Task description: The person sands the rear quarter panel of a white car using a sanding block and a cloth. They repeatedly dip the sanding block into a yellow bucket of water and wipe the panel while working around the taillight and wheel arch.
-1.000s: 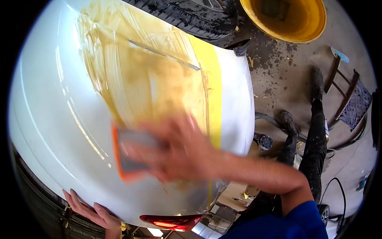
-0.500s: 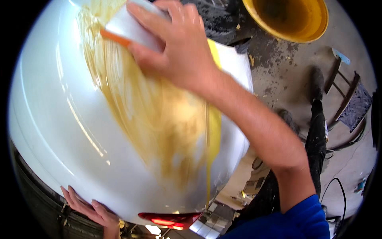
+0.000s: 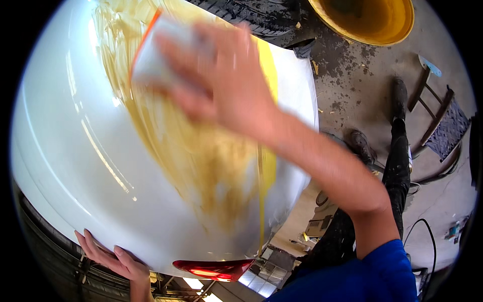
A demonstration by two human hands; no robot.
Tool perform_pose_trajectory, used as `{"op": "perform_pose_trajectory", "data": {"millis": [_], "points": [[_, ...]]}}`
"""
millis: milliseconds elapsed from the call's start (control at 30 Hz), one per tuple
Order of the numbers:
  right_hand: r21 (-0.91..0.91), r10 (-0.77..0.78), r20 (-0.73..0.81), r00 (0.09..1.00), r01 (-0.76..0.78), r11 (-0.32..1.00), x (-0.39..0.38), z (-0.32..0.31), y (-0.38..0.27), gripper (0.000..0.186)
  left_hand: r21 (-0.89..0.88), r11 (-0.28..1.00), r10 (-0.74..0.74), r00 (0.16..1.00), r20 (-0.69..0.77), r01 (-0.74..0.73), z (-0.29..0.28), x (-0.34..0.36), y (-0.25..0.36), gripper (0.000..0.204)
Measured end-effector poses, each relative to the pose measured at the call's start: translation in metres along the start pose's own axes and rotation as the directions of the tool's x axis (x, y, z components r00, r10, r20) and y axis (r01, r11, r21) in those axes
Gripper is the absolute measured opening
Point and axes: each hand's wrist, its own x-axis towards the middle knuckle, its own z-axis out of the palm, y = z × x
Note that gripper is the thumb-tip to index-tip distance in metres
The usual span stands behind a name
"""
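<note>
My right hand [image 3: 236, 83] is closed on a pale grey sanding block [image 3: 173, 32] with an orange edge, blurred by motion. The block is over a wet, streaky yellow-brown smear [image 3: 173, 161] on the curved white car panel [image 3: 90, 186]; the orange edge faces left. How much of the block's underside touches the panel is hidden. At the lower left, my left hand [image 3: 113, 259] lies on the panel's rim, empty, with fingers apart. A yellow strip [image 3: 268, 166] runs along the panel's right side, and a lit red tail light [image 3: 216, 269] sits at its lower end.
A yellow bucket [image 3: 410, 32] of brownish liquid stands on the floor at the upper right, near a tyre [image 3: 251, 17]. Further down are a tipped stool with a woven seat [image 3: 448, 126] and a black cable [image 3: 433, 241]. My booted legs [image 3: 400, 156] stand beside the car.
The sanding block has turned in my right hand's grip, its orange edge now on the left instead of below. My left hand remains on the rim.
</note>
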Motion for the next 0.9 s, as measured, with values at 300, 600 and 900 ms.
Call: {"op": "perform_pose_trajectory", "data": {"millis": [300,600,900], "points": [[0.132,-0.044,-0.015,0.999,0.045,0.99,0.042,0.018,-0.016,0.066,0.055,0.996,0.066,0.997,-0.032,-0.064,-0.002,0.008,-0.003,0.066],[0.327,0.202,0.307,0.93,-0.302,0.895,-0.172,-0.056,-0.132,0.077,0.012,0.995,0.095,0.995,-0.006,-0.095,-0.009,0.003,-0.005,0.064],[0.068,0.172,0.109,0.979,-0.18,0.981,-0.068,-0.029,-0.051,0.07,0.01,0.988,0.153,0.987,-0.041,-0.152,0.001,0.008,0.001,0.061]]}}
